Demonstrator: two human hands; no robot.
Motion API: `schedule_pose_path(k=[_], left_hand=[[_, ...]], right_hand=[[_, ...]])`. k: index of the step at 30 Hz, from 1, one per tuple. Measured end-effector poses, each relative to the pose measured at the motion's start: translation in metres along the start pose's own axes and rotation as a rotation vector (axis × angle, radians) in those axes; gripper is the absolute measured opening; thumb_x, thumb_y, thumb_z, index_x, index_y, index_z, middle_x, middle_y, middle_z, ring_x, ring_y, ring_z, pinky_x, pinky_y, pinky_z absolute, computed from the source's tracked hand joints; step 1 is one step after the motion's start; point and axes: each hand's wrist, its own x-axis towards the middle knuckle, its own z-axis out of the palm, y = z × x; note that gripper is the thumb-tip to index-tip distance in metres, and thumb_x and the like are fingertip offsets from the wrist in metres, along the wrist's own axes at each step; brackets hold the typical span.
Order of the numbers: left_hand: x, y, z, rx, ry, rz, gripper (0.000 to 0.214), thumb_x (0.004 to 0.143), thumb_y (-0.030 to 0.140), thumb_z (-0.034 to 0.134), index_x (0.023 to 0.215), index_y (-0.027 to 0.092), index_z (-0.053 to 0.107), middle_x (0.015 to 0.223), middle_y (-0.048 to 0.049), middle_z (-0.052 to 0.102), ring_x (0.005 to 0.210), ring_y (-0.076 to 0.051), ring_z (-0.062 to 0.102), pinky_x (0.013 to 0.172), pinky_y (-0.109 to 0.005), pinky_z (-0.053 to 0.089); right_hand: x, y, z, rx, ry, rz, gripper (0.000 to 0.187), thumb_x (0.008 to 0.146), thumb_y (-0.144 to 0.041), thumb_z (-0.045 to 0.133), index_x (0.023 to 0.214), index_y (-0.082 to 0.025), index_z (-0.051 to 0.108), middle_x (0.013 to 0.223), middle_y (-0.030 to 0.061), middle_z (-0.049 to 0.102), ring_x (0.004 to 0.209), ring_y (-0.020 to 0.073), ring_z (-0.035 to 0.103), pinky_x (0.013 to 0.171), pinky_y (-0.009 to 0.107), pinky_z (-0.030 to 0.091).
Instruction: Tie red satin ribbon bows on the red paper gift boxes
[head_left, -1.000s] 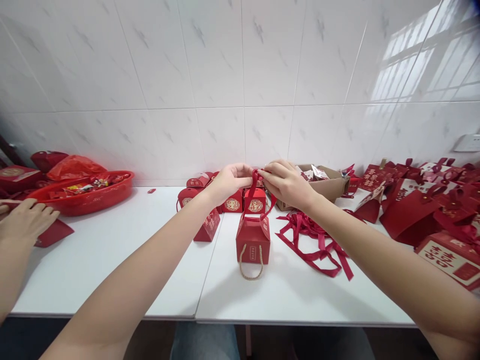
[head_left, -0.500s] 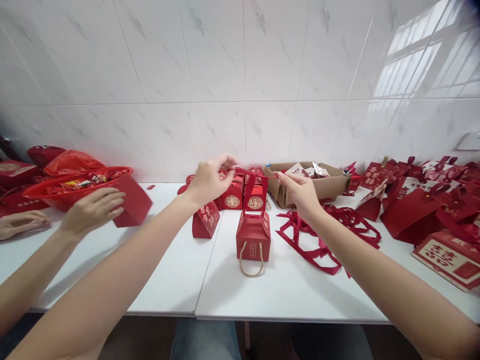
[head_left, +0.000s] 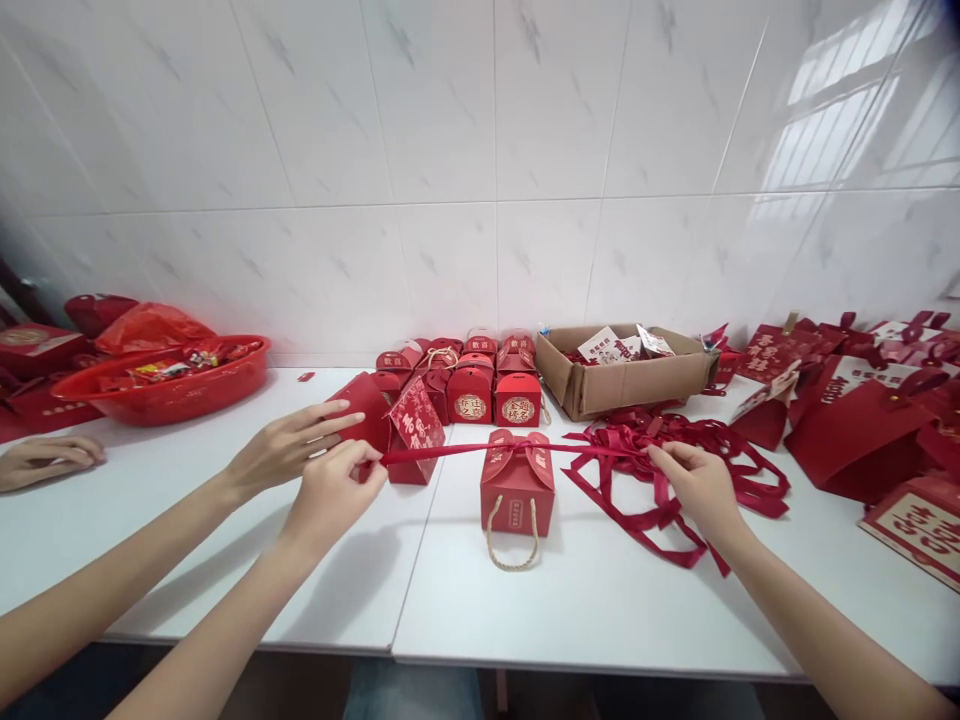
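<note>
A small red gift box (head_left: 499,510) with a twisted cord handle stands upright on the white table in front of me. A dark red ribbon (head_left: 450,450) crosses its top, stretched nearly level, with a crossing or knot at the middle of the lid. My left hand (head_left: 330,495) pinches one end, left of the box. On the other side, my right hand (head_left: 697,490) grips the opposite end, above a heap of loose ribbons (head_left: 675,530). Just behind my left hand, a co-worker's hand (head_left: 289,440) is at a red box (head_left: 367,410), beside a patterned red box (head_left: 416,425).
Several finished-looking red boxes (head_left: 472,390) stand by the wall. Behind the ribbons is a cardboard box (head_left: 637,380) with cards. A red basin (head_left: 180,395) of sweets and another resting hand (head_left: 49,463) are at left. Red gift bags (head_left: 840,420) crowd the right.
My hands have moved apart and down, pulling the raised ribbon out taut across the box top. The co-worker's hand has brought a red box rightward from the basin.
</note>
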Motion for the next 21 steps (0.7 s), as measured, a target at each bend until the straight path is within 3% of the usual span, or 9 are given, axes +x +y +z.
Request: schedule_pose_path(k=[6, 12, 14, 17, 19, 21], left_hand=[[-0.012, -0.015, 0.008, 0.089, -0.1, -0.06, 0.009, 0.072, 0.027, 0.047, 0.065, 0.022, 0.05, 0.071, -0.0021, 0.064, 0.069, -0.022, 0.06, 0.065, -0.031, 0.041], [-0.012, -0.016, 0.013, 0.048, -0.186, -0.189, 0.007, 0.07, 0.026, 0.049, 0.065, 0.022, 0.052, 0.068, -0.0019, 0.066, 0.064, -0.02, 0.061, 0.06, -0.027, 0.041], [-0.013, -0.013, 0.008, 0.044, -0.25, -0.202, 0.008, 0.071, 0.025, 0.048, 0.065, 0.022, 0.052, 0.065, -0.0013, 0.065, 0.061, -0.019, 0.06, 0.058, -0.027, 0.041], [-0.017, 0.004, -0.008, 0.122, -0.29, -0.112, 0.011, 0.072, 0.022, 0.046, 0.069, 0.021, 0.056, 0.074, -0.0035, 0.066, 0.068, -0.022, 0.059, 0.062, -0.031, 0.042], [-0.019, 0.027, -0.017, 0.176, -0.212, -0.006, 0.014, 0.074, 0.026, 0.048, 0.078, 0.022, 0.061, 0.087, -0.0056, 0.067, 0.081, -0.026, 0.059, 0.072, -0.038, 0.041], [-0.016, 0.054, -0.019, 0.085, -0.167, 0.078, 0.016, 0.078, 0.029, 0.048, 0.083, 0.023, 0.062, 0.098, -0.0059, 0.065, 0.094, -0.027, 0.057, 0.082, -0.041, 0.041]], right_hand=[[-0.001, 0.009, -0.005, -0.113, 0.033, 0.062, 0.031, 0.074, -0.038, 0.054, 0.053, -0.02, 0.039, 0.049, -0.0035, 0.038, 0.051, 0.0132, 0.037, 0.052, 0.026, 0.03], [0.0, 0.014, -0.008, -0.191, 0.032, 0.034, 0.029, 0.074, -0.04, 0.051, 0.054, -0.021, 0.041, 0.05, -0.0026, 0.042, 0.052, 0.0153, 0.041, 0.053, 0.028, 0.032], [0.008, 0.016, -0.012, -0.24, 0.007, 0.045, 0.026, 0.074, -0.04, 0.05, 0.057, -0.021, 0.048, 0.053, -0.0012, 0.048, 0.054, 0.0173, 0.046, 0.054, 0.029, 0.036], [0.022, 0.008, -0.018, -0.247, -0.037, 0.019, 0.021, 0.072, -0.033, 0.051, 0.081, -0.019, 0.064, 0.08, 0.0056, 0.065, 0.071, 0.0219, 0.058, 0.063, 0.033, 0.044], [0.026, -0.006, -0.016, -0.221, 0.015, -0.075, 0.032, 0.072, -0.025, 0.048, 0.099, -0.018, 0.064, 0.1, 0.0093, 0.064, 0.083, 0.0226, 0.06, 0.072, 0.035, 0.047], [0.025, -0.028, -0.006, -0.179, 0.056, -0.205, 0.033, 0.074, -0.021, 0.047, 0.102, -0.018, 0.062, 0.106, 0.01, 0.061, 0.083, 0.0208, 0.06, 0.075, 0.036, 0.048]])
